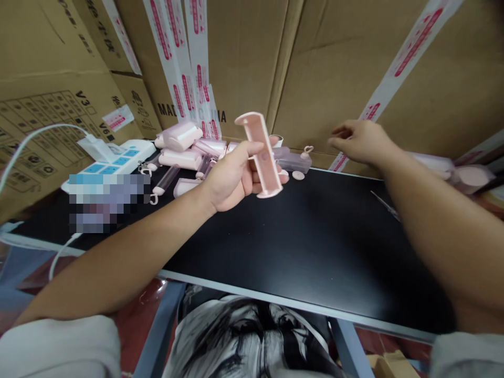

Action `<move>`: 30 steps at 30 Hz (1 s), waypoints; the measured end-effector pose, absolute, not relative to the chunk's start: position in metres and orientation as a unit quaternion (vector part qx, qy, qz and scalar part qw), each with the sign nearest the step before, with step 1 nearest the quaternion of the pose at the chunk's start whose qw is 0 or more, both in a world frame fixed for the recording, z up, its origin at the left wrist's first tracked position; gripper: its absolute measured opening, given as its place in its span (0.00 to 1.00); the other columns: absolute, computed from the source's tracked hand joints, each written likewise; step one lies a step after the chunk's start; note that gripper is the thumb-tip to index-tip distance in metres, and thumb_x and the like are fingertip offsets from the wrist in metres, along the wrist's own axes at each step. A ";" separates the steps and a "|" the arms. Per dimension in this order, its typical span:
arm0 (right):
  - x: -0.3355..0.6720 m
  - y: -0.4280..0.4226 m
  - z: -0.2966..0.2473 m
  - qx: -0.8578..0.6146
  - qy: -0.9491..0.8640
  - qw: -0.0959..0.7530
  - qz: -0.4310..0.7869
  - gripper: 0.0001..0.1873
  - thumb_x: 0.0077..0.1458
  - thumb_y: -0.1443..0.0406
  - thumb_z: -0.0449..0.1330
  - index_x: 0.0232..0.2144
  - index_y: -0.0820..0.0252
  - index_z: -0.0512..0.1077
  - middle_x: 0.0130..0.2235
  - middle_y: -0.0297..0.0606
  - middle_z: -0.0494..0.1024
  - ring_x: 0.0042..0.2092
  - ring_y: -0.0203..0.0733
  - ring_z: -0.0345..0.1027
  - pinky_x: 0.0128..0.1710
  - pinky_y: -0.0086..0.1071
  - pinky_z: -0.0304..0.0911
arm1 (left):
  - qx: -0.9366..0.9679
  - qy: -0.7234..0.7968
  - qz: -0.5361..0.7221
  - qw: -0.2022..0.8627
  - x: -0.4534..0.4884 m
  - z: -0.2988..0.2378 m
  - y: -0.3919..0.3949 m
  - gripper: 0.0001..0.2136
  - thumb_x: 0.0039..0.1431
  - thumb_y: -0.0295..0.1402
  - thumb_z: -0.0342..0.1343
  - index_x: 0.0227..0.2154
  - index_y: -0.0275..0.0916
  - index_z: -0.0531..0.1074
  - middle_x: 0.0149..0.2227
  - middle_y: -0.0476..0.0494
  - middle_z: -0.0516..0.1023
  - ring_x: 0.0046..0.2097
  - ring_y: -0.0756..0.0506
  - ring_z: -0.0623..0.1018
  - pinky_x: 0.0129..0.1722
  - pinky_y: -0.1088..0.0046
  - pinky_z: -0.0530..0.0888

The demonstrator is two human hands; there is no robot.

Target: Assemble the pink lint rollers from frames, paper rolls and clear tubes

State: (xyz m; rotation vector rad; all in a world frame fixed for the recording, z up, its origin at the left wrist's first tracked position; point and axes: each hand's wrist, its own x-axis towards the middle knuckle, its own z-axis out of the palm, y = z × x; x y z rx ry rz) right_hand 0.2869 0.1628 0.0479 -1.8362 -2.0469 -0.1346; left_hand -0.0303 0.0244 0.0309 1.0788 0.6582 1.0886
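My left hand [240, 178] holds a pale pink plastic half-shell [264, 155] above the black table. The shell is a long trough with flanged, rounded ends, tilted with its hollow side facing me. My thumb presses on its near edge and my other fingers pass behind it. My right hand [360, 140] is raised at the right, before the cardboard wall, with its fingers loosely bent and nothing visible between them. Behind the left hand lie a clear purplish case [295, 161] with a pink loop [307, 150] and a small round pink disc [298, 175].
Several pink and translucent cases [181, 157] are heaped at the back left. A white power strip [118, 161] with blue sockets and a plugged-in cable stands farther left. Tweezers [386, 205] lie near my right forearm. More pink parts [470, 176] sit at the far right.
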 end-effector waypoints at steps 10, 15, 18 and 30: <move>0.397 0.092 0.007 -0.701 -0.712 -0.040 0.022 0.23 0.49 0.64 0.72 0.10 0.53 0.67 0.21 0.44 0.73 0.22 0.41 0.59 0.31 0.44 0.55 | 0.731 0.354 0.449 0.373 -0.025 0.027 0.004 0.18 0.59 0.42 0.58 0.18 0.37 0.72 0.26 0.45 0.74 0.31 0.48 0.75 0.34 0.72 0.71; 0.403 0.071 -0.025 -0.698 -0.715 0.003 0.040 0.21 0.43 0.74 0.68 0.11 0.51 0.64 0.19 0.43 0.72 0.21 0.44 0.60 0.28 0.44 0.55 | 0.719 0.349 0.365 0.477 -0.019 0.018 0.002 0.23 0.62 0.53 0.53 0.22 0.38 0.73 0.23 0.45 0.74 0.29 0.46 0.74 0.29 0.71 0.70; 0.388 0.062 -0.021 -0.676 -0.733 0.041 0.068 0.10 0.48 0.73 0.63 0.22 0.53 0.74 0.24 0.44 0.78 0.24 0.49 0.68 0.30 0.43 0.59 | 0.719 0.349 0.389 0.457 -0.013 0.007 0.004 0.27 0.67 0.57 0.48 0.28 0.39 0.77 0.28 0.42 0.78 0.39 0.42 0.81 0.35 0.72 0.75; 0.261 -0.044 0.002 -0.380 -0.879 0.219 0.190 0.10 0.70 0.61 0.56 0.45 0.52 0.78 0.38 0.34 0.83 0.34 0.40 0.76 0.36 0.33 0.69 | 0.779 0.391 0.326 0.366 -0.008 -0.021 0.016 0.29 0.72 0.53 0.46 0.21 0.37 0.69 0.23 0.47 0.74 0.27 0.50 0.73 0.28 0.75 0.65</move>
